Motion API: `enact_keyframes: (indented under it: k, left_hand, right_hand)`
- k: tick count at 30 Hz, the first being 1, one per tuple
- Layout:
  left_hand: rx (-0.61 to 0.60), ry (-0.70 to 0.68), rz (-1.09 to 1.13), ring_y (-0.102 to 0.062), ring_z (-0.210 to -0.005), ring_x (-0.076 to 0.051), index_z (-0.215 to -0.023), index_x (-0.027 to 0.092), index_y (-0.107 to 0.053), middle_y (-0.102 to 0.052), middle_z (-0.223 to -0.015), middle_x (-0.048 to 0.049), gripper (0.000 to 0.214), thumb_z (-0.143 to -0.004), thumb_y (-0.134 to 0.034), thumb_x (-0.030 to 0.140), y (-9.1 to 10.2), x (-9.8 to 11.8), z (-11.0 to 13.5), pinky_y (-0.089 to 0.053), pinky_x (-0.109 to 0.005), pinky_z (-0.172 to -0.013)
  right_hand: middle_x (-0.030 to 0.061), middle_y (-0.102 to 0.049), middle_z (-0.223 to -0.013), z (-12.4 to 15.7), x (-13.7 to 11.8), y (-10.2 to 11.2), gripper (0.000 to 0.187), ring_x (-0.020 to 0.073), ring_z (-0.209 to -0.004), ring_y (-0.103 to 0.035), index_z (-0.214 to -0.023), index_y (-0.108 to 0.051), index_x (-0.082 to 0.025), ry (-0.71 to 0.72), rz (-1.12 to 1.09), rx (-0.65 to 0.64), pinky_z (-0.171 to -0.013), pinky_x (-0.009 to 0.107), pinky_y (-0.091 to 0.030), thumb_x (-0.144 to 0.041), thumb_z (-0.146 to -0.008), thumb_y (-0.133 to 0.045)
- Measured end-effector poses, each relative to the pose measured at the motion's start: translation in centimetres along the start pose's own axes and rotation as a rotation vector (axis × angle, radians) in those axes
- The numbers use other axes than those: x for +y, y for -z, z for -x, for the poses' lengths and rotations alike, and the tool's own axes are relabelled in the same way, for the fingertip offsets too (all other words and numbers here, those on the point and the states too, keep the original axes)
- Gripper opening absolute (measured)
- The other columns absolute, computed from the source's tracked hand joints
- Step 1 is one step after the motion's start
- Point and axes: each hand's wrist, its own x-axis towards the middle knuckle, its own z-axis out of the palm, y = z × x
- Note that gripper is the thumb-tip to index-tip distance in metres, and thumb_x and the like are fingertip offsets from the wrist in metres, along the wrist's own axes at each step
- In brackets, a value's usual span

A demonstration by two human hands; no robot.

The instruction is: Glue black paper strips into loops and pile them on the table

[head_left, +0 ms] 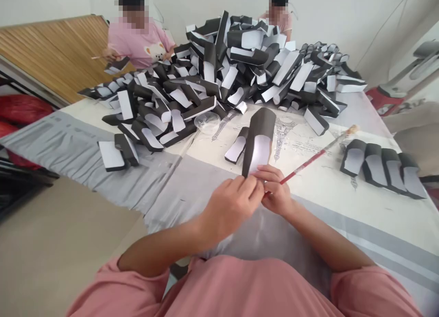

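Both my hands meet at the near end of a folded black-and-white paper box [262, 125], its far end pointing away from me. My left hand [236, 202] pinches the box's near edge. My right hand [276, 191] also has its fingers on that edge, and a thin red-handled brush [305, 163] is held in it, bristles pointing up to the right. Just left of the box lies a smaller black-and-white piece [236, 145]. The fingertips partly hide the near edge of the box.
A large heap of similar black-and-white boxes [212, 79] covers the table's far side. A clear plastic dish [207, 122] sits before it. Several boxes stand in a row [382, 168] at right; a few lie at left [118, 153]. Two people [140, 42] are behind the heap.
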Motion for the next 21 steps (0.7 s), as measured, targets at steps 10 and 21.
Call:
enact_keyframes:
  k: [10, 21]
  left_hand:
    - [-0.007, 0.055, 0.075, -0.053, -0.060, -0.014, -0.083, 0.019, -0.060, -0.058, -0.072, -0.0011, 0.022, -0.088, -0.049, 0.001, 0.6, 2.0, -3.2, -0.039, -0.031, -0.052]
    - [0.302, 0.704, 1.497, -0.048, -0.056, -0.009, -0.089, 0.021, -0.065, -0.053, -0.066, 0.0032, 0.023, -0.086, -0.071, 0.043, -7.2, -8.1, 2.4, -0.042, -0.022, -0.055]
  right_hand:
    - [0.0024, -0.072, -0.090, -0.4, 0.4, 0.9, 0.025, 0.0262, -0.102, -0.071, -0.084, -0.035, -0.029, -0.137, -0.115, 0.125, -0.082, 0.053, -0.060, -0.034, -0.092, -0.058]
    - [0.0035, -0.071, -0.123, -2.7, 1.1, 3.7, 0.028, 0.0253, -0.131, -0.058, -0.087, -0.040, -0.027, -0.004, -0.002, 0.335, -0.101, 0.052, -0.053, -0.018, -0.087, -0.066]
